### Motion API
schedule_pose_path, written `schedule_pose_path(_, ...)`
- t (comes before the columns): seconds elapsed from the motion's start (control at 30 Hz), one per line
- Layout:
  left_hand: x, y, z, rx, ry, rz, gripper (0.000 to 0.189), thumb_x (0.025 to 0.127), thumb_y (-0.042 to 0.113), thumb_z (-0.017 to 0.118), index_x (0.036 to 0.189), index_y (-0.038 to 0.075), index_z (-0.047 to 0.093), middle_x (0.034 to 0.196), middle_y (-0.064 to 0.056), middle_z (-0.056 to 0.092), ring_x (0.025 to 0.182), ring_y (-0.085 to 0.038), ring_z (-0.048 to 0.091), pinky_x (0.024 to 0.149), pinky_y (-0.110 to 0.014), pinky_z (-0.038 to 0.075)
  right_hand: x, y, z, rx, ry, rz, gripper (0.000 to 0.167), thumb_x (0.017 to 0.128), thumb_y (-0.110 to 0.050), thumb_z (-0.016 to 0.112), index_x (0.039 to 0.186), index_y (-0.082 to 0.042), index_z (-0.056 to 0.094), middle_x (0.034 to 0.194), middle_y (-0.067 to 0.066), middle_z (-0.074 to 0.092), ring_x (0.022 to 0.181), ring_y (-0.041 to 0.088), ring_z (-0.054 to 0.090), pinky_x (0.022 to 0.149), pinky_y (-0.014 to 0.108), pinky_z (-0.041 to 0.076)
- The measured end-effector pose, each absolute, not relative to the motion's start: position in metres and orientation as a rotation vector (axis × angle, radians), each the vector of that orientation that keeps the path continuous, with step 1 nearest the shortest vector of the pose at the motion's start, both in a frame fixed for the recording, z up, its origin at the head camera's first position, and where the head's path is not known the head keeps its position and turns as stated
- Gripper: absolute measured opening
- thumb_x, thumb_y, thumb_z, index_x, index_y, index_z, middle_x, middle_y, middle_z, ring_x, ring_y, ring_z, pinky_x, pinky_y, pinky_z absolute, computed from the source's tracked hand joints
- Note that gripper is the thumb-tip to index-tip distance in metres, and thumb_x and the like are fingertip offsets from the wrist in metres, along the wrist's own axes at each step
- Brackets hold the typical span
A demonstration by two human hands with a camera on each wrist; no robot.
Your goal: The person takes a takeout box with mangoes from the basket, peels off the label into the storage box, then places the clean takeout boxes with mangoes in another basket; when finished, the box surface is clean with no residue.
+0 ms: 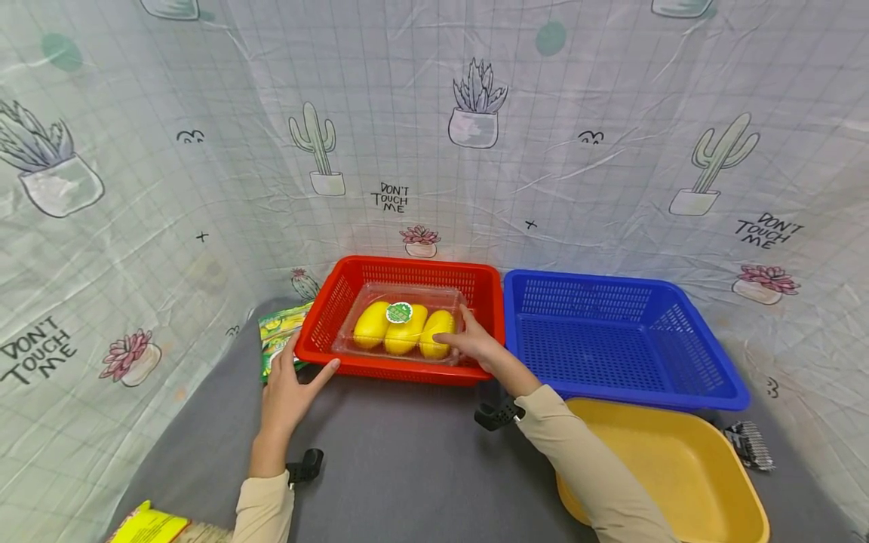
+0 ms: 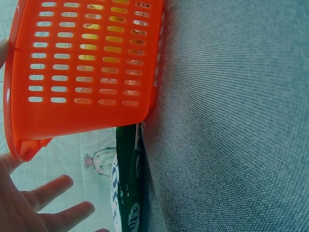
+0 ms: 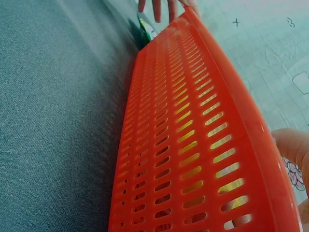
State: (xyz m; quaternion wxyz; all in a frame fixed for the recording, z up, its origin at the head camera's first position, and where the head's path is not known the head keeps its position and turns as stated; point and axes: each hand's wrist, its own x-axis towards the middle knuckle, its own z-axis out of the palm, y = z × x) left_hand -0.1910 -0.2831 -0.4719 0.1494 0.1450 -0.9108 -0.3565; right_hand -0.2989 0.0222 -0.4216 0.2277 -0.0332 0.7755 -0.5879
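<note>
- Packet [image 1: 152, 524] down at bottom left, yellow, partly cut off by the edge of the head view.
- Worktop [image 1: 400, 467] is grey and everything's sitting on it.
- Tub [image 1: 679, 483], yellow, near right, with the right sleeve [image 1: 597, 460] crossing in front of it. Black packet [image 1: 749, 445] lies just beside its right edge.
- Left hand [image 1: 287, 396]: fingers spread wide around the near left corner of the red basket [image 1: 407, 369], thumb against the front rim.
- Right hand [image 1: 477, 341]: reaches over the front rim, fingers and thumb gripping the right end of the box [image 1: 400, 332].
- Box is clear plastic with a round green label [image 1: 399, 313] on top and three yellow fruit [image 1: 371, 326] inside. It's within the red basket's walls; can't tell if it touches the bottom.
- Green packet [image 1: 277, 328] sits just left of the red basket.
- Blue basket [image 1: 624, 343] is right beside the red one, behind the tub.
- Curtain [image 1: 421, 158] at the back: cactus doodles and "DON'T TOUCH ME", lol.
</note>
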Motion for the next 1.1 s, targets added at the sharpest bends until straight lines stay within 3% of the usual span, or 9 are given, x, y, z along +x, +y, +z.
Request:
schedule_pose_path(0.17, -0.1911, -0.2833, -0.4726, 0.408, -2.604, -1.036, 0.097, 0.083, 0.061, 0.066, 0.156, 0.018, 0.019, 0.15, -0.021, 0.033, 0.135, -0.04, 0.034, 0.105, -0.069, 0.028, -0.2992, 0.0226, -0.4218, -0.087, 2.103, -1.655, 0.097, 0.09, -0.024, 0.069, 0.158, -0.018, 0.0, 0.139, 0.022, 0.042, 0.053, 0.014, 0.052, 0.059, 0.022, 0.054)
schedule_pose_path(0.33, -0.1908, -0.2845, -0.4733, 0.39, -2.58, -1.043, 0.096, 0.083, 0.058, 0.068, 0.156, 0.017, 0.02, 0.149, -0.019, 0.035, 0.134, -0.039, 0.037, 0.105, -0.068, 0.03, -0.2979, 0.0212, -0.4208, -0.124, 2.075, -1.682, 0.098, 0.09, -0.021, 0.069, 0.158, -0.016, -0.002, 0.106, 0.017, 0.056, 0.053, 0.015, 0.054, 0.06, 0.023, 0.055)
schedule_pose_path(0.5, -0.1909, -0.2845, -0.4731, 0.39, -2.591, -1.038, 0.097, 0.083, 0.059, 0.067, 0.156, 0.017, 0.02, 0.151, -0.019, 0.035, 0.134, -0.039, 0.037, 0.105, -0.068, 0.03, -0.2959, 0.0217, -0.4196, -0.133, 2.064, -1.703, 0.097, 0.09, -0.022, 0.067, 0.157, -0.014, -0.003, 0.075, 0.008, 0.054, 0.052, 0.015, 0.055, 0.06, 0.024, 0.055)
schedule_pose_path(0.6, -0.1908, -0.2843, -0.4736, 0.389, -2.588, -1.053, 0.097, 0.083, 0.059, 0.067, 0.156, 0.017, 0.02, 0.153, -0.018, 0.033, 0.136, -0.039, 0.036, 0.105, -0.068, 0.03, -0.2945, 0.0223, -0.4187, -0.139, 2.062, -1.713, 0.096, 0.091, -0.022, 0.066, 0.157, -0.012, -0.003, 0.071, 0.007, 0.053, 0.052, 0.015, 0.055, 0.061, 0.024, 0.055)
schedule_pose_path(0.8, -0.1912, -0.2848, -0.4754, 0.388, -2.575, -1.089, 0.098, 0.083, 0.06, 0.067, 0.157, 0.019, 0.017, 0.156, -0.016, 0.031, 0.139, -0.038, 0.033, 0.106, -0.067, 0.029, -0.2934, 0.0231, -0.4175, -0.172, 2.06, -1.744, 0.09, 0.092, -0.021, 0.064, 0.157, -0.011, 0.001, 0.079, 0.007, 0.053, 0.052, 0.014, 0.055, 0.06, 0.023, 0.055)
schedule_pose_path(0.97, -0.1917, -0.2852, -0.4755, 0.386, -2.58, -1.107, 0.099, 0.083, 0.061, 0.066, 0.158, 0.02, 0.015, 0.157, -0.014, 0.029, 0.14, -0.037, 0.032, 0.106, -0.067, 0.03, -0.2925, 0.024, -0.4167, -0.183, 2.077, -1.723, 0.091, 0.093, -0.022, 0.064, 0.157, -0.01, 0.0, 0.069, 0.006, 0.052, 0.051, 0.014, 0.054, 0.06, 0.023, 0.054)
schedule_pose_path(1.1, -0.1914, -0.2856, -0.4754, 0.388, -2.582, -1.118, 0.1, 0.083, 0.061, 0.066, 0.158, 0.021, 0.014, 0.158, -0.014, 0.028, 0.141, -0.037, 0.031, 0.106, -0.067, 0.029, -0.2906, 0.0239, -0.4144, -0.161, 2.087, -1.715, 0.092, 0.093, -0.023, 0.064, 0.157, -0.01, -0.001, 0.071, 0.007, 0.052, 0.051, 0.014, 0.054, 0.061, 0.023, 0.054)
